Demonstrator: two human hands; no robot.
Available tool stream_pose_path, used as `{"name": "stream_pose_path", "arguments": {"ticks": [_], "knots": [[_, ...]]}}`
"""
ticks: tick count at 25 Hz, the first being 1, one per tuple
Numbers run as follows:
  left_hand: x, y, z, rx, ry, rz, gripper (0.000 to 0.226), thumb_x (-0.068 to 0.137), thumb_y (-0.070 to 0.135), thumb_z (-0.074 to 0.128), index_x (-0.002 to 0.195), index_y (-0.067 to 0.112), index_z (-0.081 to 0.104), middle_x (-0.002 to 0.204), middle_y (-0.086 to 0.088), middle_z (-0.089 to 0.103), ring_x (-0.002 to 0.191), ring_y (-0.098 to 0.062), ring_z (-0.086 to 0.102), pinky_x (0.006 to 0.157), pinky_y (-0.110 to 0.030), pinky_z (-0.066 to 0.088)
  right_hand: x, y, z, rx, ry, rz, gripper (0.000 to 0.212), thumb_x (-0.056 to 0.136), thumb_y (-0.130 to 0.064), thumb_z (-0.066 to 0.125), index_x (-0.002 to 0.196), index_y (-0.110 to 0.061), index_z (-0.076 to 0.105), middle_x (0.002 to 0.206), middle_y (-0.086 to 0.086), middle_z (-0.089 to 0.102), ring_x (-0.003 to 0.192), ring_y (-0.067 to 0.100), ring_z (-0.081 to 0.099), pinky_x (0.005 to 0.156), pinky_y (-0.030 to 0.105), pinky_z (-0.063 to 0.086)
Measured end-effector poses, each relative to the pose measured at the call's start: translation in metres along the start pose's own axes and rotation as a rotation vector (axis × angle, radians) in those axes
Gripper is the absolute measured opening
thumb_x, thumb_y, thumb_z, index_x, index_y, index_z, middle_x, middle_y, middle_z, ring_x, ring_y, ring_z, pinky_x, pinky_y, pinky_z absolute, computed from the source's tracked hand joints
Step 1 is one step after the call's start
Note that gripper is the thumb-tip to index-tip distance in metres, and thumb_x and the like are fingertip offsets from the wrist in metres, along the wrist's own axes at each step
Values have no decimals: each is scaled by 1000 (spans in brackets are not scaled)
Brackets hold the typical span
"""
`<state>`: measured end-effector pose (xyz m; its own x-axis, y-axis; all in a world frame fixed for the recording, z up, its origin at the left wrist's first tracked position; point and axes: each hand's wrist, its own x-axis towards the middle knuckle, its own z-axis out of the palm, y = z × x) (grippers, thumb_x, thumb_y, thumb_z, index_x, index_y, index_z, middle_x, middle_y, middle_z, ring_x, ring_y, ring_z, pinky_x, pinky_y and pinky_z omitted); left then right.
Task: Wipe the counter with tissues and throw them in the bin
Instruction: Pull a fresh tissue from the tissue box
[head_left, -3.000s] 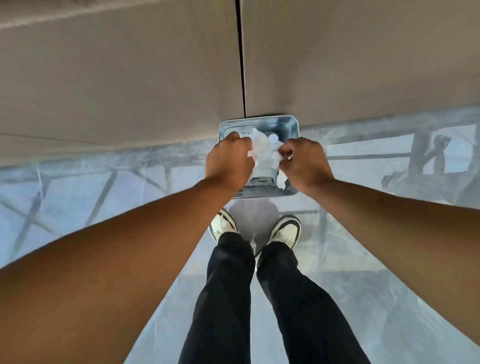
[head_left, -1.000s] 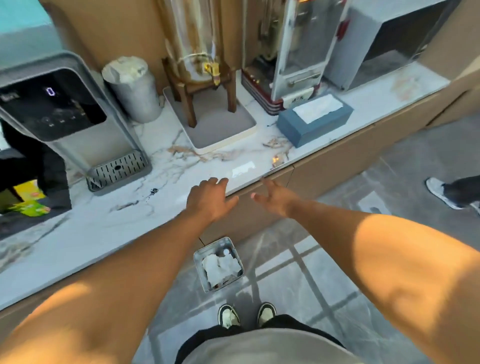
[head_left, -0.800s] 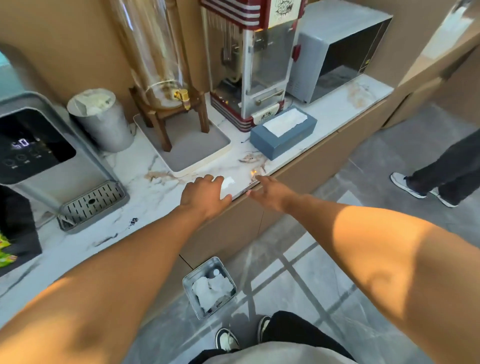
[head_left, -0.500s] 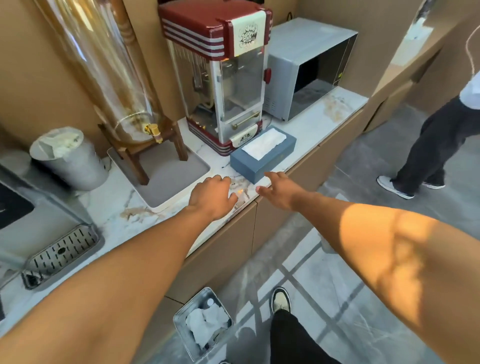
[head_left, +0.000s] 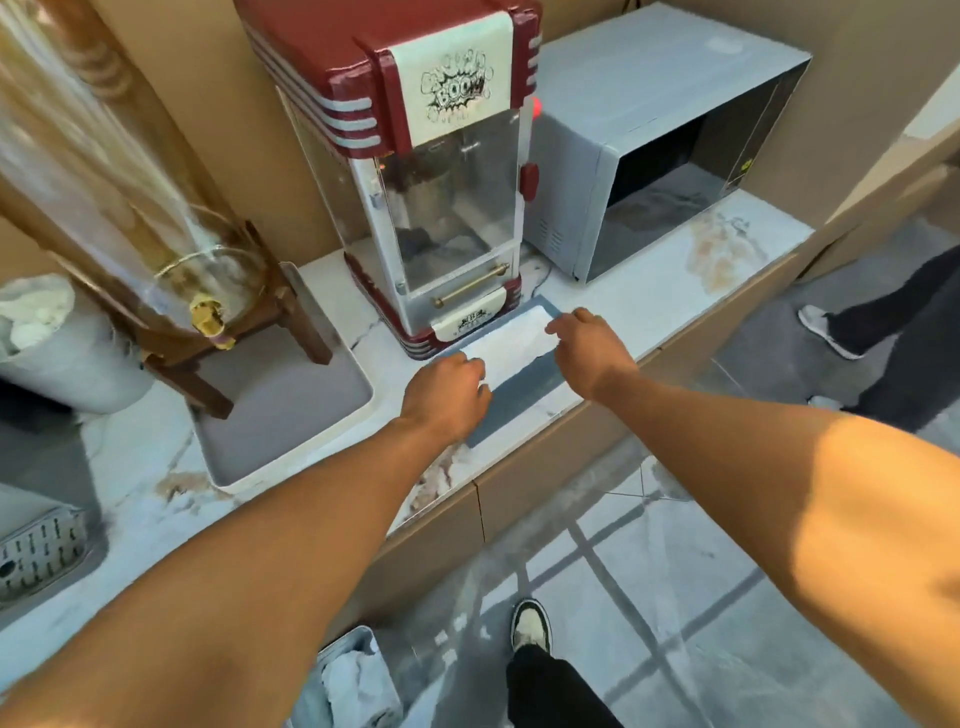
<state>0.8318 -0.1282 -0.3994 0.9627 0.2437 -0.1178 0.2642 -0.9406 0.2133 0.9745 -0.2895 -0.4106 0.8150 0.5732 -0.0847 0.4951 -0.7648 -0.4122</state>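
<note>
Head view: both hands over tissue box (head_left: 524, 384); popcorn machine (head_left: 436, 171) directly behind.

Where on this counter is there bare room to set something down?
Barest: the marble strip in front of the microwave, out to the counter end, though stained. Another patch lies left of the tray, toward the drip grate. Crowded: around the tissue box, with both hands and the popcorn machine close.
</note>
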Motion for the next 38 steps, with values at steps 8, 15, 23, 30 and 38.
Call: {"name": "stream_pose_path", "arguments": {"ticks": [8, 15, 23, 30, 38], "knots": [[63, -12, 21, -8, -48, -137, 26, 96, 16, 54, 115, 4, 66, 118, -15, 61, 110, -34, 58, 88, -45, 53, 82, 21, 11, 23, -128, -62, 34, 97, -6, 50, 129, -14, 58, 125, 8, 48, 117, 28, 53, 101, 39, 47], [76, -20, 31, -31, -46, -172, 18, 92, 12, 55, 93, 5, 71, 102, -13, 64, 98, -32, 60, 79, -39, 52, 95, 30, 23, 9, -157, -77, 24, 99, -16, 52, 119, -12, 62, 119, 10, 52, 104, 30, 58, 97, 36, 49], [66, -21, 26, -50, -38, -178, 19, 92, 4, 54, 96, 5, 73, 104, -13, 65, 95, -33, 63, 81, -42, 54, 88, 19, 21, -23, -119, -92, 20, 100, -16, 52, 106, -11, 70, 112, 12, 62, 98, 28, 60, 91, 36, 53], [19, -49, 9, -12, -11, -136, 19, 88, -4, 54, 97, 3, 69, 107, -15, 64, 103, -33, 60, 86, -40, 52, 58, -27, 18, -68, -120, -147, 22, 96, -10, 52, 93, -9, 74, 101, 13, 69, 88, 28, 63, 82, 36, 55], [-106, -147, -9, 6, 51, -257, 16, 92, 4, 55, 102, 4, 68, 108, -14, 61, 103, -33, 59, 85, -44, 54, -12, -162, 68, -77, -147, -274, 20, 90, -4, 54, 89, -3, 74, 95, 17, 72, 90, 33, 66, 78, 38, 54]]}}
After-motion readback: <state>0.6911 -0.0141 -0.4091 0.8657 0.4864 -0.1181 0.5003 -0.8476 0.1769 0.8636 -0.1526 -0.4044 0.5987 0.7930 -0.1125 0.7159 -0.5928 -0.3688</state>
